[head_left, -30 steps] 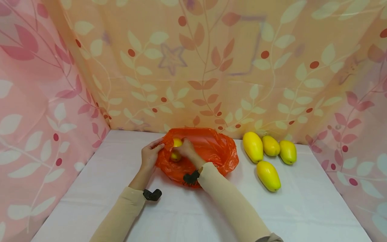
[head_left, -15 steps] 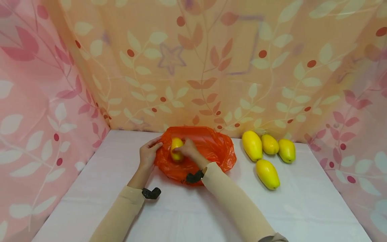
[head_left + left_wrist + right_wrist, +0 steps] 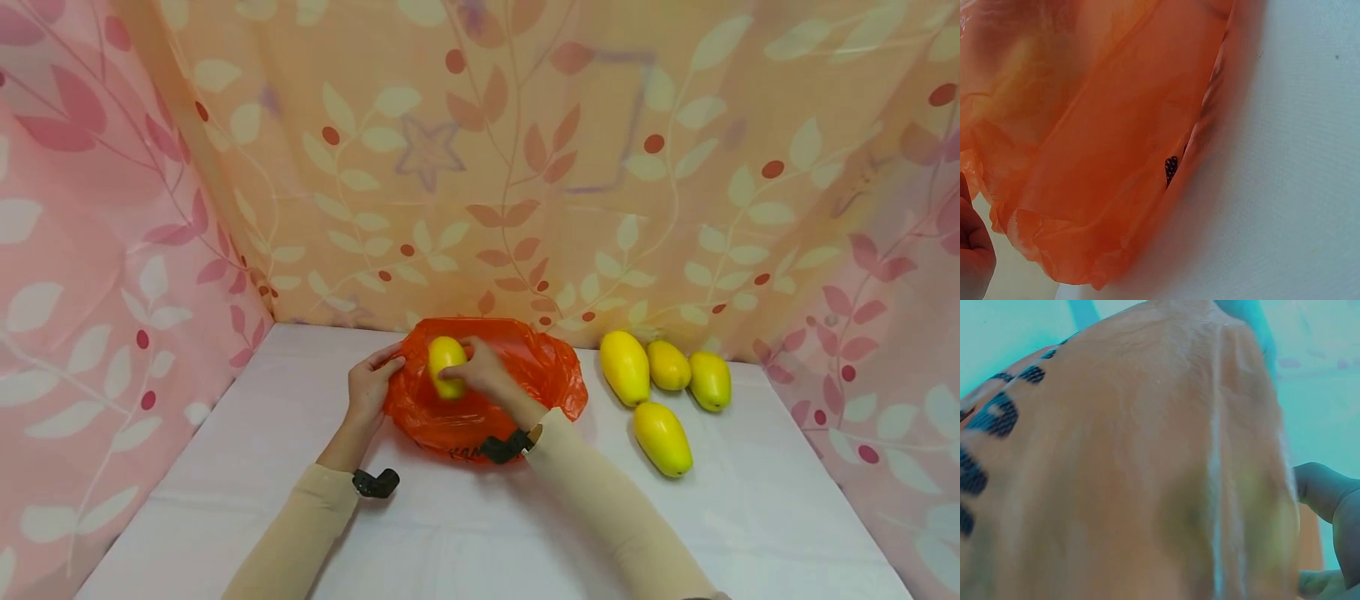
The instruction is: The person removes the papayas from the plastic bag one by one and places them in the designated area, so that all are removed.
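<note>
My right hand (image 3: 483,367) grips a yellow papaya (image 3: 447,367), thumb across its front, over the mouth of a red plastic bag (image 3: 517,358). With its fingers on the bag's left rim, my left hand (image 3: 369,385) holds that side up. The left wrist view has the orange-red film (image 3: 1104,162) filling much of the frame, with fingers (image 3: 974,244) of the left hand at its edge. Through the film in the right wrist view shows a blurred yellow shape (image 3: 1266,531); beside it are the right hand's fingers (image 3: 1325,494). The papaya's underside is hidden there.
To the right of the bag lie several more papayas: a long one (image 3: 625,368), two smaller ones (image 3: 668,365) beside it, and one nearer the front (image 3: 663,439). A white cloth (image 3: 450,533) covers the table, with patterned curtains (image 3: 510,167) behind and at both sides.
The right hand has raised the papaya from deeper in the bag and drawn slightly right, so more of the fruit shows. The left hand stays at the rim.
</note>
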A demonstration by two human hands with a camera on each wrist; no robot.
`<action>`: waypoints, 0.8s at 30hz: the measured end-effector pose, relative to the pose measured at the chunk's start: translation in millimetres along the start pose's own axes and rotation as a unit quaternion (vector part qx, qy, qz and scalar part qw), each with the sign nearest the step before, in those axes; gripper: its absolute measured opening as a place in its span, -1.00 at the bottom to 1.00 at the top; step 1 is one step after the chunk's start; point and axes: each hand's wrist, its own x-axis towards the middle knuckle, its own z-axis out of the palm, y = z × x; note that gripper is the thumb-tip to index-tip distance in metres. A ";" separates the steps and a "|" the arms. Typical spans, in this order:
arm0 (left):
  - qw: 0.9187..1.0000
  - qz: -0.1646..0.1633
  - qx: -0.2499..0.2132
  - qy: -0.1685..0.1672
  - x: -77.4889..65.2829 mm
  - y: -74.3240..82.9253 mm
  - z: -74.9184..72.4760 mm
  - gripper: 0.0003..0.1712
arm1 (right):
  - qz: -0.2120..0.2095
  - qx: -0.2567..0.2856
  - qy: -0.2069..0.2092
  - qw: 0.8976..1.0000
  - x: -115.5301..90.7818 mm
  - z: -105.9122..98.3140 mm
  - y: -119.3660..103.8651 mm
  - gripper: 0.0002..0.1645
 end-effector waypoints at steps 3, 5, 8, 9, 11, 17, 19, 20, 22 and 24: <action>1.000 -0.002 0.001 -0.001 0.5 0.9 0.4 -0.59 | -0.009 -0.009 -0.003 1.000 -7.4 -10.0 -0.4 -0.15; 1.000 -0.001 0.005 -0.003 0.2 1.5 0.1 -0.58 | -0.013 -0.011 -0.003 1.000 -12.9 -17.2 -0.2 -0.13; 1.000 0.002 0.009 -0.003 -0.3 1.8 -0.5 -0.58 | -0.016 -0.010 0.000 1.000 -19.9 -28.4 -1.1 -0.11; 1.000 0.004 0.011 -0.004 -0.5 2.0 -0.7 -0.57 | -0.019 -0.008 0.002 1.000 -21.5 -32.4 -1.7 -0.11; 1.000 0.007 0.013 -0.005 -0.9 1.9 -1.2 -0.57 | -0.021 -0.005 0.003 1.000 -25.2 -39.9 -3.8 -0.10; 1.000 0.006 0.004 0.000 -0.6 1.6 -1.1 -0.59 | -0.028 -0.003 0.004 1.000 -35.4 -61.3 -10.9 -0.10; 1.000 0.003 0.001 0.003 -0.3 1.5 -1.0 -0.60 | -0.031 -0.004 0.005 0.999 -38.1 -67.8 -11.7 -0.08; 1.000 0.003 0.002 0.002 -0.5 1.8 -1.1 -0.59 | -0.030 -0.005 0.007 1.000 -39.3 -71.1 -11.8 -0.08; 1.000 0.002 0.001 0.003 -0.6 1.9 -1.1 -0.58 | -0.030 -0.006 0.006 1.000 -41.3 -77.6 -11.5 -0.07; 1.000 0.005 0.001 0.002 -1.1 2.4 -1.4 -0.57 | -0.031 -0.015 0.010 0.999 -43.6 -84.8 -11.0 -0.06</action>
